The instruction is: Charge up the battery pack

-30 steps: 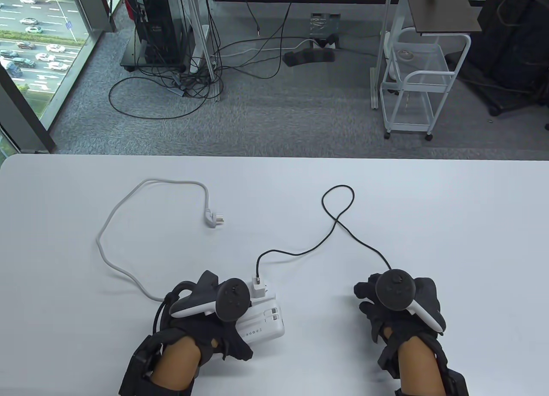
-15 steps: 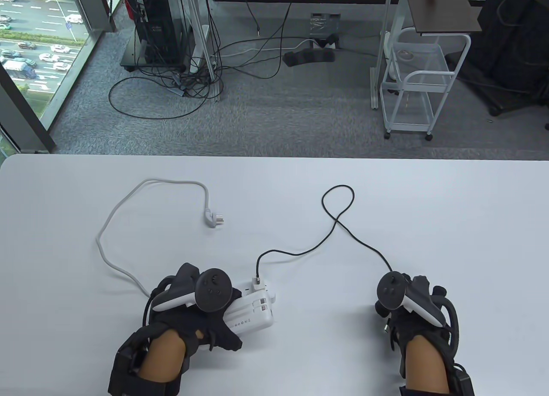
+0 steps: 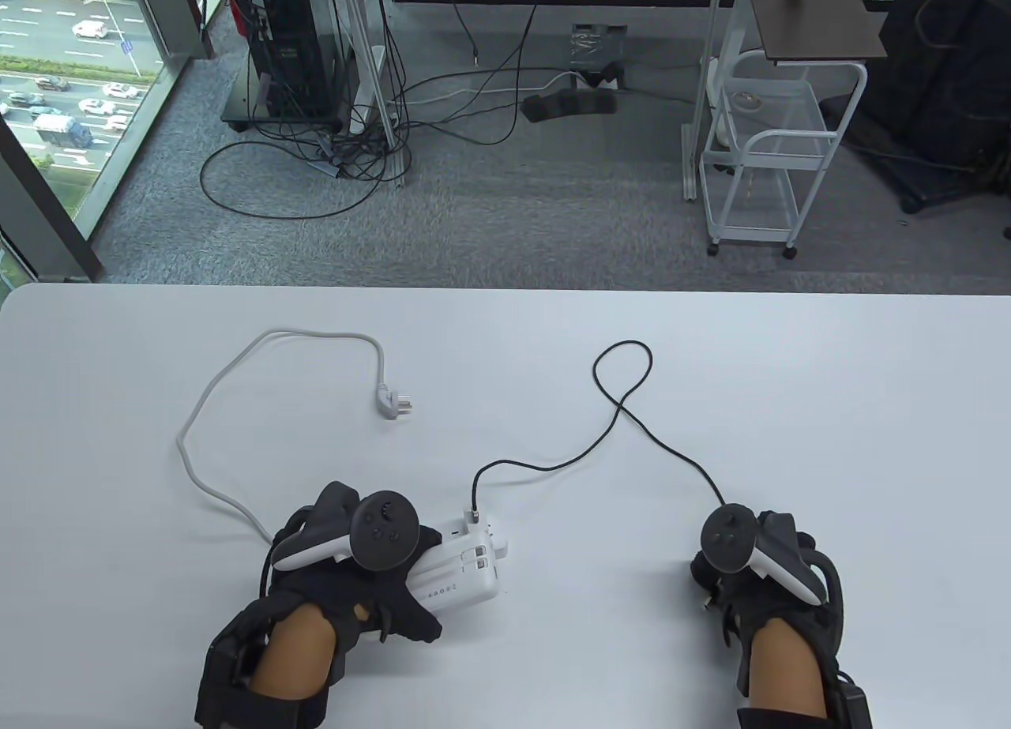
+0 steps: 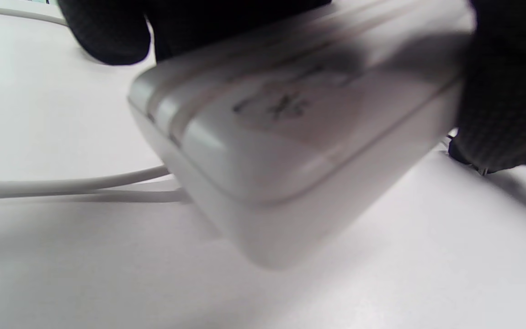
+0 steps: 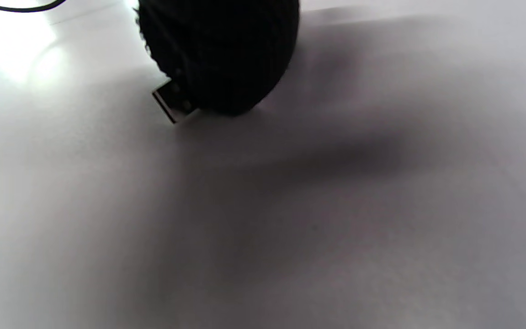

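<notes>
A white power strip [image 3: 462, 575] lies on the white table [image 3: 829, 413], and my left hand [image 3: 379, 595] grips it from above. In the left wrist view my gloved fingers [image 4: 500, 91] wrap the strip's [image 4: 290, 151] sides. A small white adapter [image 3: 476, 530] sits at the strip's far end with a black cable [image 3: 624, 413] plugged into it. The cable loops across the table to my right hand [image 3: 734, 579]. The right hand pinches the cable's metal USB plug [image 5: 169, 106], which sticks out from the fingers [image 5: 221, 50] just above the table.
The strip's white cord [image 3: 205, 484] curves left and back to a loose wall plug [image 3: 392, 403] lying on the table. It also shows in the left wrist view [image 4: 61, 185]. Beyond the far table edge are floor cables and a white cart [image 3: 758, 168].
My left hand has slid the power strip a little to the left and turned it. My right hand has rolled and drawn back toward the near edge with the cable end.
</notes>
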`<state>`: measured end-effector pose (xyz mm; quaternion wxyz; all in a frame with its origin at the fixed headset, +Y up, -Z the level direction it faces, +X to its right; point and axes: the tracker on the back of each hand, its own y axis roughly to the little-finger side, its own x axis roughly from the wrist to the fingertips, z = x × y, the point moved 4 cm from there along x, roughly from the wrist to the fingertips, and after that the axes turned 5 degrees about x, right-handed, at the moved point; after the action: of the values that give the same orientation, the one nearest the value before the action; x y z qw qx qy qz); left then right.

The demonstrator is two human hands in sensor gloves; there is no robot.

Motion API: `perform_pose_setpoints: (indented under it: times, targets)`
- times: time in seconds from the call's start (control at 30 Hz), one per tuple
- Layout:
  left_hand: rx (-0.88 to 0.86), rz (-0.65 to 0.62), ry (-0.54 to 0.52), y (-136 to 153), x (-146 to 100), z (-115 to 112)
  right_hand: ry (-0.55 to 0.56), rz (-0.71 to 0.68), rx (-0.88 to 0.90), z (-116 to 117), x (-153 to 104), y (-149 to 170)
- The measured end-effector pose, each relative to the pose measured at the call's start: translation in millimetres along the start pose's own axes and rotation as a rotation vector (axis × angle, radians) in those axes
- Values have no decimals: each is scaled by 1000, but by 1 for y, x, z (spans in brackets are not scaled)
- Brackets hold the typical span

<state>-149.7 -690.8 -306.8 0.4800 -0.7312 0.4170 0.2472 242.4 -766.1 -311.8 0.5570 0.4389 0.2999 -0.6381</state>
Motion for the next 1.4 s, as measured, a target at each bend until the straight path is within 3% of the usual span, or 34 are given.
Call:
perform_pose_setpoints:
  times: [0.27, 0.4, 0.8, 0.93, 1.2, 1.4]
  targets:
    - [15, -10, -1, -2, 1, -1, 13, -34, 42, -1, 0, 0]
    - [32, -25, -26, -5, 3, 0, 110, -119, 107, -14, -5, -7]
    - [234, -80, -292, -30, -2, 16, 291, -404, 154, -40, -32, -61]
    - [320, -89, -338, -40, -2, 17, 282, -477, 180, -37, -37, -87]
    - [378, -79, -309, -48, 5, 9, 265, -582, 315, -35, -47, -121]
    - [410, -69, -301, -49, 7, 7, 175, -613, 411, -27, -50, -134]
